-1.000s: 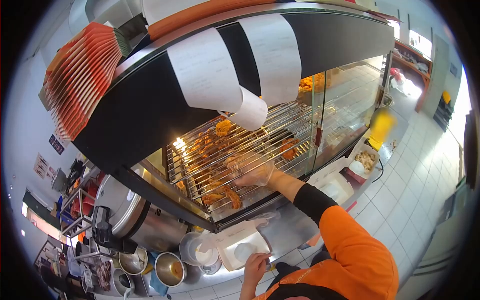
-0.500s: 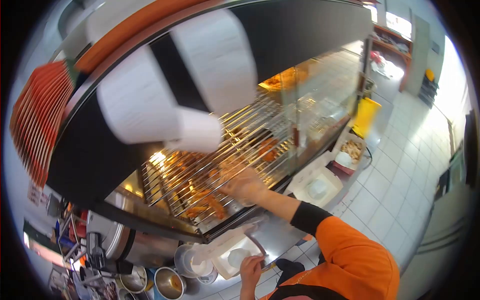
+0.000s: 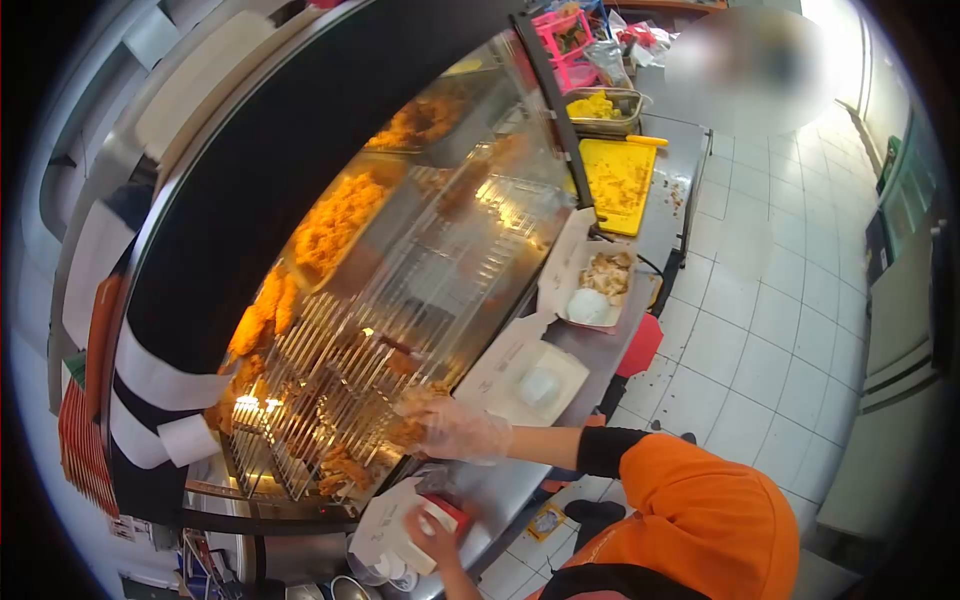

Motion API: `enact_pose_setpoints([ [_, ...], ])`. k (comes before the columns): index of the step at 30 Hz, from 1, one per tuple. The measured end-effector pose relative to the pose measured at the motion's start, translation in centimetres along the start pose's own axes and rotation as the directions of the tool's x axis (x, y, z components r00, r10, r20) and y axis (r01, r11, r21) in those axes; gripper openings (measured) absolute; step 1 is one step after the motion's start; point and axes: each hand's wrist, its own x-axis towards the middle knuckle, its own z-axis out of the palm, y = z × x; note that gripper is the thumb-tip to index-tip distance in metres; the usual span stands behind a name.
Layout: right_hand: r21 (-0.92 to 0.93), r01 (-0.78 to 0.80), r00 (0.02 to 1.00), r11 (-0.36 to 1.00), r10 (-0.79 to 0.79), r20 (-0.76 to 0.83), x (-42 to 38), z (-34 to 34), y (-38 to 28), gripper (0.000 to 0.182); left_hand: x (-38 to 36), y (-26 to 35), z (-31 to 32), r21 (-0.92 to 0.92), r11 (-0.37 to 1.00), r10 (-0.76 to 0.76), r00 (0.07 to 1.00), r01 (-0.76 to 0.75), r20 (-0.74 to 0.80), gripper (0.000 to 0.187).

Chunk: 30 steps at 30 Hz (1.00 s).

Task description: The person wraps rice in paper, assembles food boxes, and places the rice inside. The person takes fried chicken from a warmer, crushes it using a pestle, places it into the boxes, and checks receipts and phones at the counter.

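Note:
My right hand (image 3: 465, 430), in a clear plastic glove, is closed around a piece of fried chicken (image 3: 412, 418) at the open front of a heated display cabinet. My left hand (image 3: 436, 540) is bare and slightly blurred, with its fingers curled on a takeaway box (image 3: 378, 525) with a red side, on the steel counter below the cabinet. More fried chicken pieces (image 3: 343, 470) lie on the wire rack (image 3: 310, 400) to the left of my right hand. A second open box (image 3: 485, 365) holds a white mound of rice (image 3: 540, 386).
Farther along the counter (image 3: 590, 408), an open box holds chopped chicken (image 3: 607, 272) and rice. Beyond it are a yellow cutting board (image 3: 615, 185) with crumbs and a metal tray (image 3: 640, 100). Glass encloses the cabinet's far side, and paper sheets (image 3: 165, 365) hang on its black front.
My right hand has drawn back from over the rack, now with fried chicken in it. My left hand has shifted onto the nearest box. The view has swung, showing more of the counter.

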Motion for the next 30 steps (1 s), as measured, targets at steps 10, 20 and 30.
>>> enact_pose_setpoints([
  [10,0.800,-0.572,0.645,0.183,0.702,0.301,-9.1,-28.8,-2.7,0.050,18.8,21.6,10.9,0.282,0.802,0.583,0.794,-0.527,-0.174,0.053],
  [20,0.995,-0.081,0.667,0.051,0.745,0.016,-2.7,-41.8,11.8,0.058,19.4,19.5,11.2,0.783,0.510,0.621,0.782,-0.355,-0.050,0.033],
  [30,0.692,-0.559,0.668,0.457,0.742,0.050,7.0,-47.2,37.8,0.045,17.9,18.0,11.5,0.693,0.709,0.304,0.831,0.128,-0.465,0.041],
])
